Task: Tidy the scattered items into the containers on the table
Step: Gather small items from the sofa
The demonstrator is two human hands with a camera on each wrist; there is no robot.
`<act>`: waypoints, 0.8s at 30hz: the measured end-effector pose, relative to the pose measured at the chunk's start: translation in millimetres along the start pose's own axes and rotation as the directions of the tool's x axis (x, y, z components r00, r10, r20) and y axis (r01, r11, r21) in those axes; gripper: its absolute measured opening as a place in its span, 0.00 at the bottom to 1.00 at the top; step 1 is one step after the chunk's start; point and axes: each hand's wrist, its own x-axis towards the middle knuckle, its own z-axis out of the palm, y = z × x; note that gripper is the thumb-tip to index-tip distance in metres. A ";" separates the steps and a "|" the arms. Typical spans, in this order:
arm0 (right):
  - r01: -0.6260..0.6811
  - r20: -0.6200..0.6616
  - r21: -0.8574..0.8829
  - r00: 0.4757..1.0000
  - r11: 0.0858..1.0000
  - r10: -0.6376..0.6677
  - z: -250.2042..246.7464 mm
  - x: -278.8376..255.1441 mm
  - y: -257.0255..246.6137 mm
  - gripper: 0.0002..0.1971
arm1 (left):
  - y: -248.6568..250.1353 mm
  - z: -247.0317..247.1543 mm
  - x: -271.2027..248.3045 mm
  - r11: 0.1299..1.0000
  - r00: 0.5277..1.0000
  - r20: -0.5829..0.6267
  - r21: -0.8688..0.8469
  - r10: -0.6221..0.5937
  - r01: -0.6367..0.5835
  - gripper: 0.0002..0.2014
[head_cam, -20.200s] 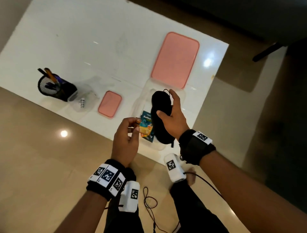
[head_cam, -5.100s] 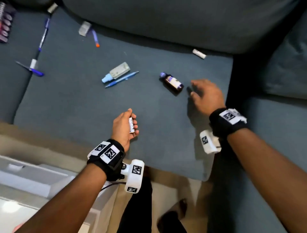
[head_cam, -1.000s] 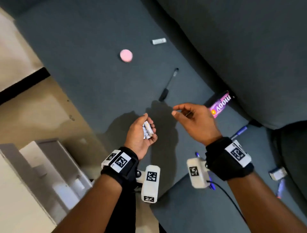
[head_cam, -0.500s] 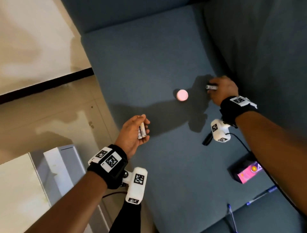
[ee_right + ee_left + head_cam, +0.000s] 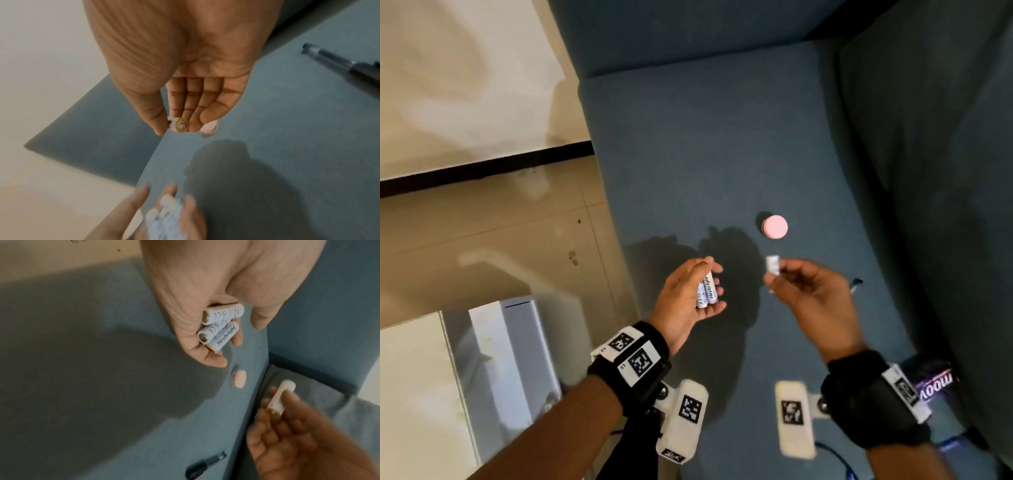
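Right hand [image 5: 811, 294]: thumb and fingertips pinch one white cylindrical battery [image 5: 772, 265] above the blue fabric sofa seat [image 5: 688, 137]. Left hand [image 5: 686, 298]: fingers loosely cupped round two white batteries [image 5: 707, 291]. Risk: the shallow cup lets one roll off at handover. Half a second back, the right hand was beyond the round pink cap [image 5: 774, 226].

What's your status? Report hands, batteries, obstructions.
Left hand cradles white batteries in its palm. Right hand pinches one more battery, apart from the left. Pink round item lies on the sofa. Nothing between hands.
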 end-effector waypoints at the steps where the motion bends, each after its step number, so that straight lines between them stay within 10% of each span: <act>1: 0.008 0.050 0.036 0.999 0.999 -0.009 6.7 -10.6 0.3 0.08 | -3.8 6.7 -1.6 1.000 0.999 0.022 0.006 -0.025 0.025 0.11; 12: 0.186 0.013 -0.391 0.981 0.902 -0.196 -28.9 -84.5 98.4 0.06 | -53.2 27.4 -29.0 0.995 0.996 -0.009 -0.034 -0.093 0.093 0.14; 24: 0.340 0.323 -0.816 0.939 0.468 -0.119 -65.9 -261.8 248.9 0.43 | -219.0 -16.5 -163.7 0.932 0.979 -0.204 0.352 -0.018 0.090 0.25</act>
